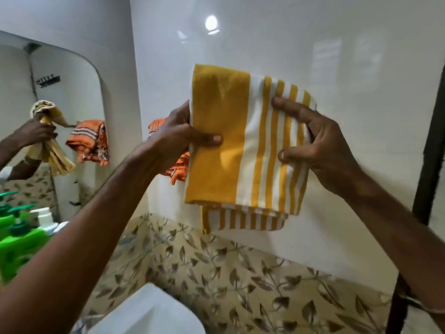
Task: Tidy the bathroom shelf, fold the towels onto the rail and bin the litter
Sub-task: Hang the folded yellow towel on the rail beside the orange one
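Note:
A folded yellow and white striped towel [243, 145] hangs flat against the white tiled wall at chest height. My left hand [178, 131] grips its left edge, thumb across the front. My right hand [320, 143] pinches its right edge between thumb and fingers. The rail itself is hidden behind the towel. An orange patterned towel [179, 168] hangs just left of it, mostly covered by my left hand and forearm.
A mirror [72, 97] on the left wall reflects my hands and both towels. Green pump bottles [16, 239] and a white bottle [44, 216] stand at the lower left. A white basin rim [154, 312] lies below. A dark frame post [431, 150] runs down the right.

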`<action>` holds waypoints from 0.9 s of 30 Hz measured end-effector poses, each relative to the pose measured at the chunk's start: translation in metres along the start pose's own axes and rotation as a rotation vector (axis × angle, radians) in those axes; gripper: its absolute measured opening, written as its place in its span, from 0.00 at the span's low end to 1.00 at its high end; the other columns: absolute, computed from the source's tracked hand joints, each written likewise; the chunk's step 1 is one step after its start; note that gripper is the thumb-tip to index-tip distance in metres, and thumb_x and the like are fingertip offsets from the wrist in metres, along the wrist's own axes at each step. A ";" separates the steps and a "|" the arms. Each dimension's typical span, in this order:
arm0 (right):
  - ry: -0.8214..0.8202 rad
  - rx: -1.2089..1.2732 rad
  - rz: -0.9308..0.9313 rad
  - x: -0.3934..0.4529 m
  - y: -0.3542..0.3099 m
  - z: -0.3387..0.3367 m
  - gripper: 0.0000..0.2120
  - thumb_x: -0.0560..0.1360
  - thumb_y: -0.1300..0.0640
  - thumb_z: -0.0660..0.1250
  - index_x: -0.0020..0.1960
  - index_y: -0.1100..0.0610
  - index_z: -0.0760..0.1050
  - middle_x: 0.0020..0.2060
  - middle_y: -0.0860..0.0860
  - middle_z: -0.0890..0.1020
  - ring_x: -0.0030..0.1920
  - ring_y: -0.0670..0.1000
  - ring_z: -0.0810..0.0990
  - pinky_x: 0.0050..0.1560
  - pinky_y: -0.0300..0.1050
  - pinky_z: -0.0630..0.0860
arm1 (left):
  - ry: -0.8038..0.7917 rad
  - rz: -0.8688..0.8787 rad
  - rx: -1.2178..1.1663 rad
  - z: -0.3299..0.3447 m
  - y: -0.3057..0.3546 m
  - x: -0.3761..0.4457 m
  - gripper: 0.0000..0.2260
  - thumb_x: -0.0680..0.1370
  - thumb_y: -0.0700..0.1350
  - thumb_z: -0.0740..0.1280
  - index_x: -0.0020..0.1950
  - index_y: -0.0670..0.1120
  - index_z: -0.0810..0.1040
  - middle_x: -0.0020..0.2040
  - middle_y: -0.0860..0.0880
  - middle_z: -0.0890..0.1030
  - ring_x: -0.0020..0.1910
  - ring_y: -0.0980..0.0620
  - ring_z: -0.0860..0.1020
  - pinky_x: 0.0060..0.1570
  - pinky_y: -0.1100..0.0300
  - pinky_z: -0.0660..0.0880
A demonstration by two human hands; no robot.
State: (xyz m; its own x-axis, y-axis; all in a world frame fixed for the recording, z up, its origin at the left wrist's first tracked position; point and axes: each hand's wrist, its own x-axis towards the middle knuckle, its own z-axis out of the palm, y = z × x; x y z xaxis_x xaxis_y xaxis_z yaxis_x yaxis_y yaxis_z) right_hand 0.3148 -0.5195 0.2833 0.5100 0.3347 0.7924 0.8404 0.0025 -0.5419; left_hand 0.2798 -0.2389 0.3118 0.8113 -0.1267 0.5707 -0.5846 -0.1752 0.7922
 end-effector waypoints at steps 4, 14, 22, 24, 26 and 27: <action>0.077 -0.177 -0.041 0.048 -0.024 -0.009 0.44 0.62 0.75 0.70 0.74 0.48 0.71 0.70 0.39 0.72 0.67 0.30 0.70 0.64 0.30 0.71 | 0.034 0.093 -0.081 -0.006 0.017 0.054 0.32 0.68 0.32 0.76 0.70 0.47 0.73 0.64 0.44 0.80 0.62 0.43 0.80 0.56 0.44 0.80; 0.079 -0.803 0.414 0.114 -0.029 0.011 0.24 0.69 0.63 0.64 0.65 0.63 0.76 0.72 0.65 0.65 0.63 0.64 0.75 0.63 0.52 0.76 | 0.374 0.178 0.568 0.017 -0.009 0.115 0.40 0.65 0.40 0.79 0.74 0.47 0.65 0.62 0.41 0.77 0.59 0.41 0.77 0.54 0.49 0.78; 0.151 -1.679 0.130 0.116 -0.003 0.042 0.20 0.77 0.57 0.59 0.68 0.59 0.75 0.79 0.62 0.52 0.77 0.66 0.54 0.69 0.68 0.60 | 0.440 0.213 1.120 0.019 -0.003 0.115 0.48 0.71 0.52 0.78 0.80 0.48 0.50 0.77 0.35 0.55 0.74 0.34 0.56 0.64 0.36 0.67; 0.198 -1.724 0.045 0.118 0.001 0.047 0.20 0.77 0.59 0.64 0.69 0.57 0.74 0.79 0.61 0.52 0.78 0.65 0.52 0.71 0.70 0.58 | 0.458 0.377 1.235 0.023 -0.003 0.113 0.40 0.72 0.46 0.75 0.78 0.48 0.56 0.72 0.37 0.61 0.69 0.35 0.62 0.59 0.39 0.69; 0.208 -1.691 -0.049 0.120 0.000 0.051 0.18 0.75 0.61 0.68 0.64 0.57 0.78 0.77 0.60 0.58 0.76 0.65 0.57 0.70 0.67 0.60 | 0.457 0.558 1.249 0.029 -0.008 0.111 0.32 0.72 0.35 0.70 0.74 0.44 0.63 0.64 0.37 0.69 0.62 0.36 0.69 0.54 0.42 0.71; 0.157 -1.683 -0.079 0.122 0.000 0.052 0.16 0.75 0.62 0.69 0.62 0.58 0.79 0.75 0.60 0.64 0.74 0.64 0.62 0.69 0.65 0.64 | 0.429 0.608 1.212 0.031 -0.011 0.109 0.29 0.71 0.31 0.68 0.71 0.42 0.65 0.61 0.37 0.72 0.59 0.35 0.72 0.52 0.43 0.72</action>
State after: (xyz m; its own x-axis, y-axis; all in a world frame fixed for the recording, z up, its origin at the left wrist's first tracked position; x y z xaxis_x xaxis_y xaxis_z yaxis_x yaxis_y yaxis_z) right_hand 0.3674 -0.4298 0.3649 0.3851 0.2925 0.8753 0.0588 -0.9543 0.2931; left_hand 0.3749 -0.2812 0.3589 0.2470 -0.2213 0.9434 -0.2980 -0.9437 -0.1433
